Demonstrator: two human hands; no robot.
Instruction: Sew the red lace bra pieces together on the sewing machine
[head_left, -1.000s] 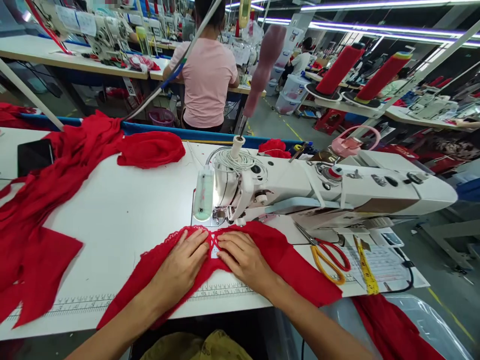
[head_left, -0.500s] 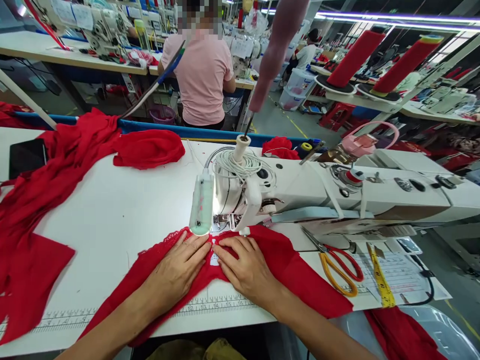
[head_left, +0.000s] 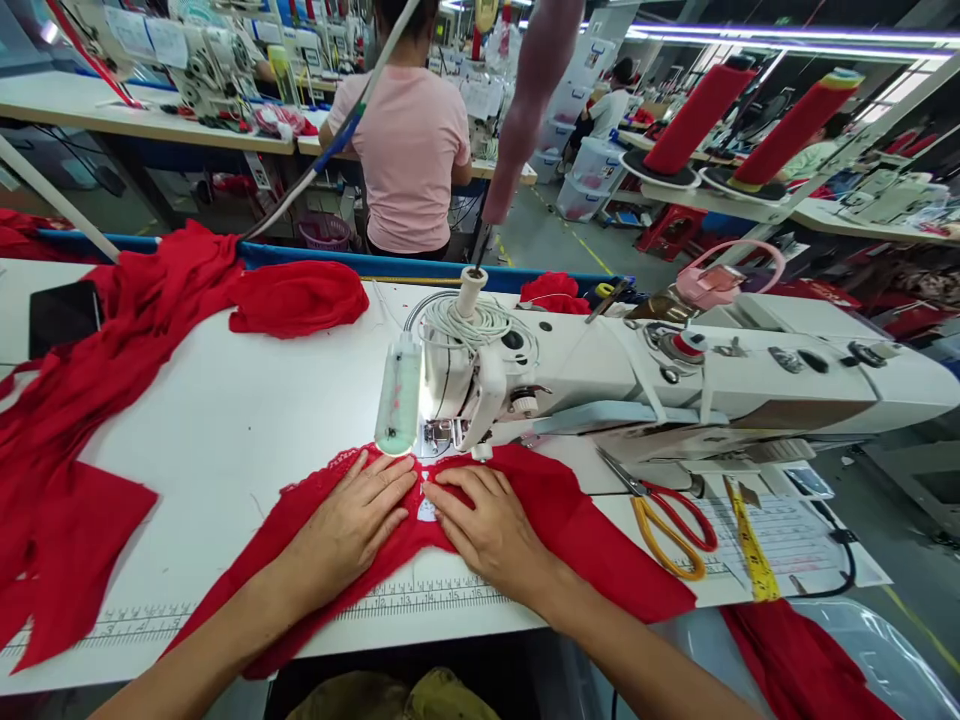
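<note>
Red fabric with a lacy edge point(head_left: 570, 530) lies across the front of the sewing table, its upper edge close to the presser foot point(head_left: 442, 434) of a white sewing machine point(head_left: 592, 370). My left hand point(head_left: 360, 515) rests flat on the cloth, fingers stretched toward the needle area. On the other side, my right hand point(head_left: 484, 515) lies on the same cloth with its fingers extended. Between my fingertips a small white patch point(head_left: 427, 508) shows at the middle of the fabric. A lit lamp with a greenish cover point(head_left: 398, 400) hangs just above my left fingertips.
Scissors with orange and red handles point(head_left: 671, 525) lie right of the cloth, beside a yellow tape measure point(head_left: 752, 545) and a paper sheet point(head_left: 795, 550). More red fabric point(head_left: 150, 330) and a black phone point(head_left: 64, 318) are at left. A person in pink point(head_left: 409, 160) sits beyond the table.
The camera view has shifted slightly, so the machine appears a little further left and higher. Both hands keep nearly the same place on the red fabric.
</note>
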